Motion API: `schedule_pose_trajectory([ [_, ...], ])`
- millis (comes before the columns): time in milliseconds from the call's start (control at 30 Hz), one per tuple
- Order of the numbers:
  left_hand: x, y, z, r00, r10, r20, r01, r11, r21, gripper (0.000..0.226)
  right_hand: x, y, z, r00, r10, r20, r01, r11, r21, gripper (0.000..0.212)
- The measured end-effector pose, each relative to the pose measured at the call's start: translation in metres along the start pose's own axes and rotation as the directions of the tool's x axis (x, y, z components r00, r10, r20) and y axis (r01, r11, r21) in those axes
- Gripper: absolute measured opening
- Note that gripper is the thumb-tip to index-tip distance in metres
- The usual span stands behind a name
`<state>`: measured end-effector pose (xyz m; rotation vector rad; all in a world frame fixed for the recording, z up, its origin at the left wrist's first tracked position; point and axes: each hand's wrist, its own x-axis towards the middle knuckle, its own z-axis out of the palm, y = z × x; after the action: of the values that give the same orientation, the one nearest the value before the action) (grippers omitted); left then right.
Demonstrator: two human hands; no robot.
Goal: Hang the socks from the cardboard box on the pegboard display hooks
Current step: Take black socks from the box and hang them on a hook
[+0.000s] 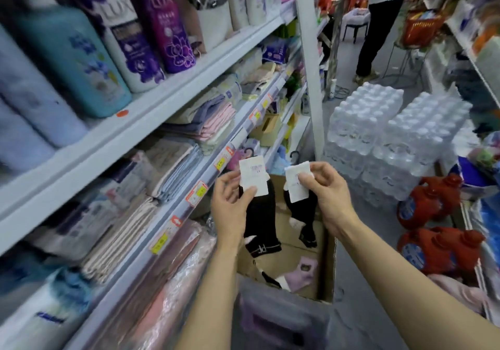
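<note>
Shop shelving (151, 111) fills the left side of my view, running from near to far, with bottles of body wash (167, 19) on the upper level and folded towels (213, 119) stacked below, price tags along the rails. Across the aisle on the right I see shrink-wrapped packs of water bottles (392, 133) piled on the floor, and nearer to me red detergent jugs (430, 203). Far up the aisle a person's legs (376, 32) stand beside a red basket (422, 27).

Below my hands sits the open cardboard box (328, 263), with a lilac sock (303, 274) and a dark one lying on its bottom.

My left hand (232, 200) pinches the white paper label of a black sock pair (261, 219) between thumb and curled fingers, and the pair hangs down over the box. My right hand (327, 190) pinches the label of a second black sock pair (304, 214) the same way, thumb on the front of the card, fingers curled behind. The two pairs hang side by side, close together but apart, both above the box. I cannot make out any pegboard or hooks from this view.
</note>
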<state>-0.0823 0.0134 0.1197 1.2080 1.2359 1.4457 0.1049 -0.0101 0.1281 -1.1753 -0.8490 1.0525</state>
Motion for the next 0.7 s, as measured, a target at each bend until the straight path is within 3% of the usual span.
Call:
schedule_pose_trajectory([
  [200, -0.040, 0.066, -0.048, 0.990, 0.069, -0.119, -0.070, 0.997, -0.011, 0.035, -0.039, -0.044, 0.043, 0.986, 0.005, 0.167, -0.015, 0.998, 0.058, 0.020],
  [367, -0.066, 0.113, -0.104, 0.959, 0.171, -0.227, -0.176, 0.984, -0.001, 0.036, -0.079, -0.076, 0.096, 0.955, -0.091, 0.283, 0.067, 0.993, 0.093, 0.014],
  [533, -0.108, 0.154, -0.177, 0.906, 0.262, -0.333, -0.271, 0.962, 0.020, 0.041, -0.146, -0.095, 0.160, 0.920, -0.186, 0.345, 0.135, 0.977, 0.166, 0.030],
  [700, -0.169, 0.174, -0.253, 0.853, 0.301, -0.427, -0.306, 0.950, 0.058, 0.046, -0.223, -0.096, 0.214, 0.887, -0.202, 0.416, 0.087, 0.956, 0.280, 0.037],
])
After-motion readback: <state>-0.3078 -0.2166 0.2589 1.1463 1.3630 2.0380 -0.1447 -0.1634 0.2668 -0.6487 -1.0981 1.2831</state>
